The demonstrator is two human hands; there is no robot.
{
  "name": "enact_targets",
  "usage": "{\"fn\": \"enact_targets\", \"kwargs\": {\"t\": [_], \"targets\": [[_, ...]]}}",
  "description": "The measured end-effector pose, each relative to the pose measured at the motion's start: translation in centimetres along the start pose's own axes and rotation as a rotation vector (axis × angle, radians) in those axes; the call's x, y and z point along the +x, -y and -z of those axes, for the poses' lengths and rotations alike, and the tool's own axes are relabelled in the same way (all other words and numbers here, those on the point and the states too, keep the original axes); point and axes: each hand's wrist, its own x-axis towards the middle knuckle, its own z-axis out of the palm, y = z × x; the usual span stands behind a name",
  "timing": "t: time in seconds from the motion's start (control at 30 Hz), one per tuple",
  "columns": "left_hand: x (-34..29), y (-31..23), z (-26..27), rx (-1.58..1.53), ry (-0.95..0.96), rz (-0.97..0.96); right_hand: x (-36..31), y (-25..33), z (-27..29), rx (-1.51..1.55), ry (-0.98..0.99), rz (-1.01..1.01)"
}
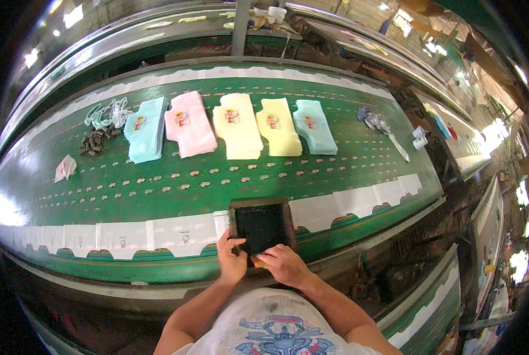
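A small screen-printing frame (289, 223) with a dark mesh sits at the near edge of the long green table, over the row of white cut pieces. My left hand (232, 260) is at its lower left corner, fingers curled around the frame's side. At the near rim, my right hand (284, 266) is closed on a small orange-and-yellow edged thing (258, 261); most of it is hidden by the fingers, so its kind does not show. White cut pieces (184, 234) lie in a row to the left of the frame, and more white pieces (314, 208) to its right.
Across the green table (217, 189) stand stacks of printed cloth pieces: blue (149, 139), pink (193, 133), yellow (240, 136) and others. Dark short pieces (94, 142) and white cords (117, 110) lie left; a crumpled grey rag (374, 120) lies right. A post (239, 29) rises behind.
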Motion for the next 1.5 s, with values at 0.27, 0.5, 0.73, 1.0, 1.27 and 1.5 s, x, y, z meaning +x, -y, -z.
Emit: {"fn": "enact_targets", "kwargs": {"t": [0.27, 0.5, 0.73, 1.0, 1.27, 1.5], "targets": [[0.4, -4.1, -1.7, -0.014, -0.009, -0.151, -2.6, -4.4, 1.8, 0.159, -0.067, -0.021], [-0.8, -6.3, -11.6, -0.032, -0.018, -0.221, -8.3, -11.0, 6.4, 0.141, -0.085, -0.056], [-2.0, -6.3, -21.0, -0.026, -0.039, -0.107, -13.3, -18.3, 10.8, 0.157, -0.081, -0.083], [-2.5, -5.1, -24.0, -0.125, -0.067, 0.0, -14.5, -22.0, 13.0, 0.235, -0.03, 0.035], [-2.6, -5.4, -23.7, -0.199, -0.06, 0.076, -14.1, -22.7, 13.5, 0.289, -0.004, 0.088], [-2.5, -6.2, -23.1, -0.177, -0.025, 0.12, -13.4, -23.0, 14.2, 0.257, 0.006, 0.142]]}}
